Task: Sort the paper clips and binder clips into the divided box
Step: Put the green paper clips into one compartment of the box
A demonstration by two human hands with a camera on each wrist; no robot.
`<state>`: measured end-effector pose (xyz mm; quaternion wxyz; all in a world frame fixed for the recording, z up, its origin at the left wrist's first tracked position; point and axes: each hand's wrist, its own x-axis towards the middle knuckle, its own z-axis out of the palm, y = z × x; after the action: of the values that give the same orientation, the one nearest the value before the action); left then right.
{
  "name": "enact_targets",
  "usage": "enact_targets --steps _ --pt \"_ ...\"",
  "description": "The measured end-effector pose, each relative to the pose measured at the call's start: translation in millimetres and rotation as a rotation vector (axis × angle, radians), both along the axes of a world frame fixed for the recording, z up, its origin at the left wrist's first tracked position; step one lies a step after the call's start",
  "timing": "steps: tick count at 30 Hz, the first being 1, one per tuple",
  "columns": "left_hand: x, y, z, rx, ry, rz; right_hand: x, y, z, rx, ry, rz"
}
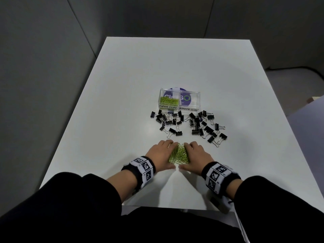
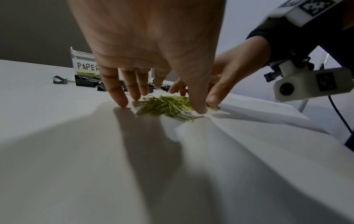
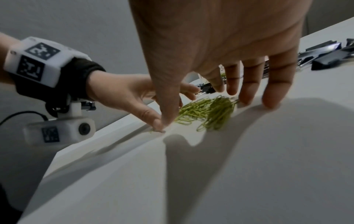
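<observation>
A pile of green paper clips (image 1: 178,154) lies on the white table (image 1: 122,95) near its front edge. My left hand (image 1: 162,151) and right hand (image 1: 195,153) flank the pile with straight fingers, tips on the table and thumbs almost meeting in front of it. In the left wrist view, the left hand (image 2: 145,63) stands over the pile (image 2: 166,106); in the right wrist view, the right hand (image 3: 220,45) does the same over the pile (image 3: 208,112). The clear divided box (image 1: 179,106) stands further back with green clips in its left "PAPER CLIPS" compartment. Black binder clips (image 1: 168,121) lie loose before it.
A second scatter of binder clips (image 1: 205,128) spreads to the right, beyond my right hand. The box's right compartment, labelled "BINDER CLIPS" (image 1: 188,109), shows only a purple sticker behind it. Grey walls surround the table.
</observation>
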<state>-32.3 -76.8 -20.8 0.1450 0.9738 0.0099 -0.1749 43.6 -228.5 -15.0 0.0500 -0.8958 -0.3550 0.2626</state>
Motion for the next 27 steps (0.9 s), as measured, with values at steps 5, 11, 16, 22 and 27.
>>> enact_targets --steps 5,11,16,22,27 --pt "1 1 -1 0.036 0.006 -0.011 -5 6 -2 -0.050 -0.045 -0.001" --pt "4 -2 2 -0.002 -0.019 0.024 5 8 4 -0.034 -0.023 0.010" --pt "4 -5 4 0.003 0.020 0.109 3 10 4 -0.045 -0.059 0.044" --pt "13 -14 8 -0.033 0.026 0.218 7 14 9 -0.019 -0.103 0.094" --pt "17 -13 5 0.013 0.039 0.187 13 16 10 -0.048 -0.120 0.138"
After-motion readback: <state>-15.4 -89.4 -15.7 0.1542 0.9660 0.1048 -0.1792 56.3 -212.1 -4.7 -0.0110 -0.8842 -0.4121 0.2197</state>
